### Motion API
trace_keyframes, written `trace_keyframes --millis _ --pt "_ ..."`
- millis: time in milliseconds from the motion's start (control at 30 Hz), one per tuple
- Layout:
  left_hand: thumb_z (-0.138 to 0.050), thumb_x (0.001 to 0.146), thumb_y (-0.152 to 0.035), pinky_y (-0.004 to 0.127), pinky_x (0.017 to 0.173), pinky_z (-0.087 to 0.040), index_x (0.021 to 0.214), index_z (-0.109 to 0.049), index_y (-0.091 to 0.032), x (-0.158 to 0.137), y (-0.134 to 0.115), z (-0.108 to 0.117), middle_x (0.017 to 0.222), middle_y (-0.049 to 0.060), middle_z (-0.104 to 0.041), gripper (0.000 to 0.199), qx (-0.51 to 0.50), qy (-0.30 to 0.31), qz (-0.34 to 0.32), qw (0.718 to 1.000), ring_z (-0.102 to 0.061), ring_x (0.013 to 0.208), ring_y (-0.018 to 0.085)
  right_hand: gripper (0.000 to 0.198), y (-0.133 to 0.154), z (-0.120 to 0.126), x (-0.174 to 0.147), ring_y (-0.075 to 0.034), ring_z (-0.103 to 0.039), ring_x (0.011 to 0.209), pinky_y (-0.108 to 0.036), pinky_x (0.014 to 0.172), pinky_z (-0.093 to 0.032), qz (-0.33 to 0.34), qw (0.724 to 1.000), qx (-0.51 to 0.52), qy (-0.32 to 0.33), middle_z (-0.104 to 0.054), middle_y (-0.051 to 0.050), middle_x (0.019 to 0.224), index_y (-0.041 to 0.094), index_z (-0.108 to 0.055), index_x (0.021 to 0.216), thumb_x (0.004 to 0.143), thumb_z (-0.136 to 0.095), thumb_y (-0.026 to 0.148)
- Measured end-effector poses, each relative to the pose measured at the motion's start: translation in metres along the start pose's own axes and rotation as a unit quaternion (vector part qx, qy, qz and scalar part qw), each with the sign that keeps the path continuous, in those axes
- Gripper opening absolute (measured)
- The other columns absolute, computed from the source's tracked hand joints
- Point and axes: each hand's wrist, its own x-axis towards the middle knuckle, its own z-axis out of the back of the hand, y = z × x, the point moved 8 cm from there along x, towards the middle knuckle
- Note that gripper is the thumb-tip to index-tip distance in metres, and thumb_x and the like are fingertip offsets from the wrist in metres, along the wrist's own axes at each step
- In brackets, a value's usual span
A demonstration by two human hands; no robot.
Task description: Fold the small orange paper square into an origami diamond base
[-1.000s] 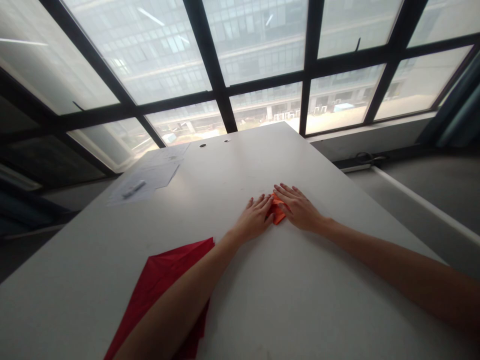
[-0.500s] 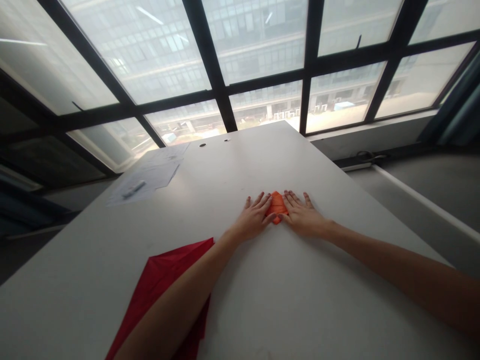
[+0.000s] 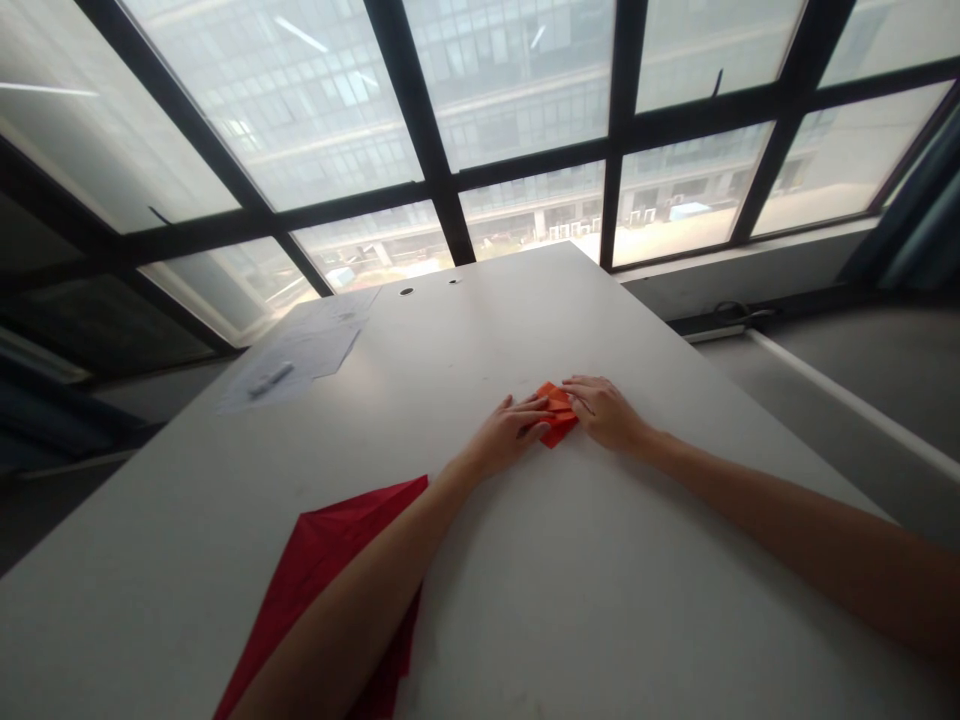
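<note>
A small folded piece of orange paper (image 3: 556,415) lies flat on the white tabletop (image 3: 570,580), a little right of the middle and towards the far half of the surface. Both of the person's bare hands are on it.

The left hand (image 3: 510,432) rests palm down on the tabletop just left of the orange paper, its fingers (image 3: 534,408) stretched out and lying over the paper's left edge. The hand is spread flat, pressing rather than gripping anything.

The right hand (image 3: 606,411) sits just right of the paper with the fingers lightly curled, their tips touching the paper's far right corner. Whether those fingertips pinch a flap or only press on it cannot be told from this view. The two hands nearly meet over the paper.

The left forearm crosses a large sheet of dark red paper (image 3: 322,580), folded to a pointed shape, which lies on the near left part of the tabletop, well apart from the orange piece.

At the far left corner lie some white paper sheets (image 3: 300,350) with a small pale marker (image 3: 270,379) on top. Beyond the tabletop's far edge stands a wide window with dark frames (image 3: 442,190).
</note>
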Motion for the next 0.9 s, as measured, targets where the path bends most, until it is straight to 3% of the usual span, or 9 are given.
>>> trace_keyframes --millis 133,200,300,367,467,667,767,900 --pt "-0.040 0.099 -0.031 0.053 0.121 -0.017 0.122 -0.065 -0.033 0.003 0.006 0.001 0.140 -0.001 -0.057 0.034 -0.026 -0.031 0.023 0.999 -0.045 0.137 0.020 0.025 0.009 0.008 0.004 -0.022 -0.061 0.107 -0.039 0.100 -0.042 0.114 0.991 0.053 0.034 -0.072 -0.006 0.109 0.024 -0.075 0.104 0.093 -0.055 0.035" --pt "-0.045 0.096 -0.027 0.051 0.121 -0.021 0.123 -0.064 -0.032 0.004 0.008 0.004 0.133 -0.001 -0.063 0.033 -0.035 -0.054 0.033 0.997 -0.054 0.129 0.020 0.019 0.009 0.008 0.004 -0.022 -0.061 0.101 -0.038 0.097 -0.043 0.127 0.990 0.048 0.037 -0.072 -0.006 0.104 0.025 -0.076 0.097 0.090 -0.060 0.031" --pt "-0.050 0.090 -0.017 0.047 0.121 -0.027 0.141 -0.048 -0.033 0.003 0.008 0.007 0.132 0.001 -0.063 0.053 -0.034 -0.075 0.030 0.996 -0.059 0.123 0.020 0.016 0.006 0.007 0.004 -0.021 -0.061 0.098 -0.035 0.093 -0.044 0.114 0.992 0.056 0.022 -0.072 -0.005 0.098 0.023 -0.075 0.094 0.089 -0.060 0.023" --pt "-0.049 0.089 -0.013 0.047 0.120 -0.027 0.144 -0.045 -0.032 0.002 0.006 0.006 0.137 0.001 -0.060 0.058 -0.023 -0.068 0.019 0.997 -0.056 0.127 0.020 0.017 0.002 0.008 0.005 -0.021 -0.061 0.095 -0.034 0.090 -0.045 0.094 0.993 0.071 0.001 -0.072 -0.005 0.097 0.021 -0.072 0.099 0.086 -0.063 0.020" --pt "-0.045 0.090 -0.012 0.051 0.120 -0.024 0.134 -0.057 -0.032 0.002 0.002 0.003 0.140 0.001 -0.057 0.049 0.011 -0.050 -0.002 0.999 -0.053 0.130 0.021 0.019 -0.001 0.009 0.006 -0.020 -0.061 0.093 -0.032 0.088 -0.044 0.078 0.995 0.067 -0.013 -0.071 -0.004 0.096 0.021 -0.070 0.102 0.084 -0.065 0.019" --pt "-0.040 0.095 -0.018 0.049 0.120 -0.023 0.134 -0.055 -0.032 0.002 -0.011 -0.001 0.143 0.000 -0.054 0.044 0.108 -0.024 -0.018 0.994 -0.045 0.137 0.019 0.019 0.020 0.004 0.000 -0.020 -0.057 0.095 -0.033 0.089 -0.039 0.126 0.990 -0.059 0.031 -0.069 -0.005 0.097 0.022 -0.075 0.089 0.092 -0.057 0.020" --pt "-0.034 0.099 -0.024 0.048 0.122 -0.016 0.145 -0.042 -0.028 0.000 -0.021 -0.003 0.154 0.003 -0.041 0.047 0.155 -0.017 -0.020 0.988 -0.029 0.147 0.019 0.024 0.034 0.003 -0.004 -0.023 -0.054 0.098 -0.035 0.089 -0.037 0.133 0.978 -0.149 0.053 -0.068 -0.010 0.099 0.018 -0.073 0.083 0.094 -0.052 0.020" --pt "-0.024 0.102 -0.043 0.048 0.122 -0.010 0.154 -0.023 -0.026 -0.002 -0.025 -0.013 0.159 0.005 -0.028 0.054 0.176 0.029 -0.014 0.984 -0.017 0.150 0.019 0.027 0.048 0.000 -0.010 -0.026 -0.054 0.101 -0.039 0.091 -0.036 0.136 0.967 -0.201 0.074 -0.067 -0.014 0.108 0.015 -0.071 0.092 0.096 -0.046 0.021"
